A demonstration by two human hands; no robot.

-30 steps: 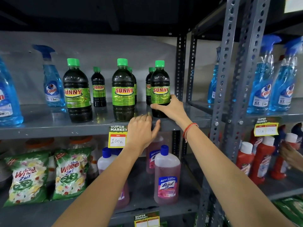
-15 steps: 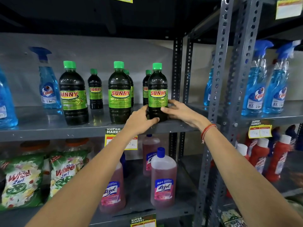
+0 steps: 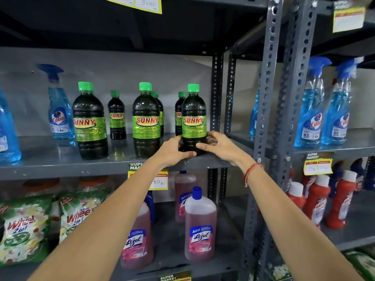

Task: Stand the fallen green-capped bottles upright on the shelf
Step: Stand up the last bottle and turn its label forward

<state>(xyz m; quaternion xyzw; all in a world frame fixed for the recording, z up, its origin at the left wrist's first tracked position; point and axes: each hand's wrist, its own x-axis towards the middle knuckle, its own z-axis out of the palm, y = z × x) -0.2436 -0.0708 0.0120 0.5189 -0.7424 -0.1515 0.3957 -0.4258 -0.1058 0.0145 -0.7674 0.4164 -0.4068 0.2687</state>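
Several dark green-capped "Sunny" bottles stand upright on the grey metal shelf [image 3: 60, 167]. The rightmost front bottle [image 3: 193, 118] stands near the shelf's front edge. My left hand [image 3: 174, 152] and my right hand [image 3: 218, 146] both wrap its base from either side. Another front bottle [image 3: 146, 120] stands just left of my hands, and a third [image 3: 89, 122] further left. Smaller-looking ones stand behind, one [image 3: 117, 116] in the middle gap and one [image 3: 179, 113] partly hidden behind the held bottle. None of them lies on its side.
Blue spray bottles [image 3: 59, 112] stand at the shelf's left end and in the right bay [image 3: 313, 110]. Perforated steel uprights [image 3: 267, 98] rise right of my hands. Below are pink cleaner bottles [image 3: 199, 226], detergent bags [image 3: 24, 228] and red bottles [image 3: 316, 201]. A price tag [image 3: 160, 180] hangs on the shelf edge.
My left hand rose from the shelf edge to the rightmost bottle's base and closed on it. My right hand shifted its grip around the same bottle. The view moved closer.
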